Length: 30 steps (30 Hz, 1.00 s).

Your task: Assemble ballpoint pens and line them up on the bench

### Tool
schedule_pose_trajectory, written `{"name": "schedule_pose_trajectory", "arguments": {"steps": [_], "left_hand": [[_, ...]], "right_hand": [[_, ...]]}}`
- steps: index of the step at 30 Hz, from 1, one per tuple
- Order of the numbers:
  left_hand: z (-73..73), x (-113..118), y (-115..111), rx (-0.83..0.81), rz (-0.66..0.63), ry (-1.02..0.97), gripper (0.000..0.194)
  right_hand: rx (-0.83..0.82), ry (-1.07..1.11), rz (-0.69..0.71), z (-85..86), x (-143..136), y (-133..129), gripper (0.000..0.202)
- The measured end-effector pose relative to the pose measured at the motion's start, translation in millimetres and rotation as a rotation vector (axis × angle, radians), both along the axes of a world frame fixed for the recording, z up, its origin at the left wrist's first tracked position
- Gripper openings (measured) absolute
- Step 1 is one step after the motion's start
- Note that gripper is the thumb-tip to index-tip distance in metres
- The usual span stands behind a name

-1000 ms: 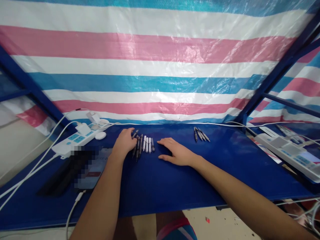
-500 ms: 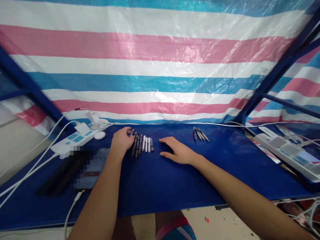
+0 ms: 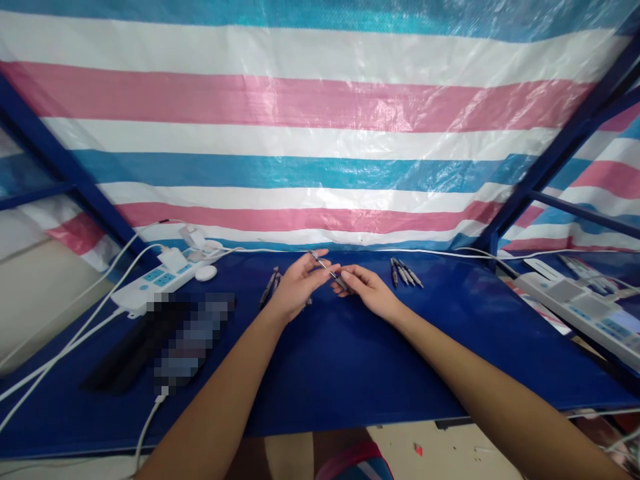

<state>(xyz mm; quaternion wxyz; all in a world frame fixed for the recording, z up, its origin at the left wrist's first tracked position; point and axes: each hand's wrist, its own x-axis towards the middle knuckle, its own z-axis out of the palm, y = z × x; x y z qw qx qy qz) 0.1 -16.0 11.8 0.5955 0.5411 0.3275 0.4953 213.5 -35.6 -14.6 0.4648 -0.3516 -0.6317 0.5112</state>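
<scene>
Over the middle of the blue table (image 3: 350, 373), both my hands hold one slim pen (image 3: 325, 266) slantwise between them. My left hand (image 3: 299, 283) pinches its upper left end. The fingers of my right hand (image 3: 367, 288) are closed round its lower right end. Behind my left hand lies a row of pens (image 3: 270, 287); only a few dark ones show, the others are hidden by the hand. To the right of my right hand, a small group of grey and dark pens (image 3: 406, 273) rests on the table.
A white power strip (image 3: 150, 283) with plugs and cables stands at the left, beside a round white disc (image 3: 205, 273). Nearer me lies a blurred dark device (image 3: 193, 340) on a white cable. At the right are another power strip (image 3: 585, 313) and a blue metal frame (image 3: 540, 180).
My left hand has left the row of pens and moved right with a pen. My right hand has closed on the pen's other end. The view has shifted slightly.
</scene>
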Motion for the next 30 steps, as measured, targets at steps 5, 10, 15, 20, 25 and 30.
{"name": "schedule_pose_trajectory", "arguments": {"steps": [5,10,15,20,25,30], "left_hand": [[-4.1,9,-3,0.053,-0.002,0.077,0.042],[-3.1,8,-1,0.097,0.038,0.122,0.046],[0.1,3,-3,0.214,0.109,0.290,0.051],[5.8,1,-7,0.256,0.107,0.406,0.030],[3.7,1,-6,0.244,0.103,0.379,0.032],[-1.3,2,-2,0.215,0.087,0.338,0.034]], "right_hand": [[-0.115,0.100,-0.032,7.1,4,-3,0.049],[-0.136,0.158,-0.092,8.3,6,-2,0.042],[-0.077,0.181,-0.190,5.7,7,2,0.042],[-0.025,0.169,-0.206,5.2,10,4,0.042],[-0.145,0.195,-0.140,8.5,13,2,0.041],[-0.063,0.194,-0.141,13.4,17,1,0.042]]}}
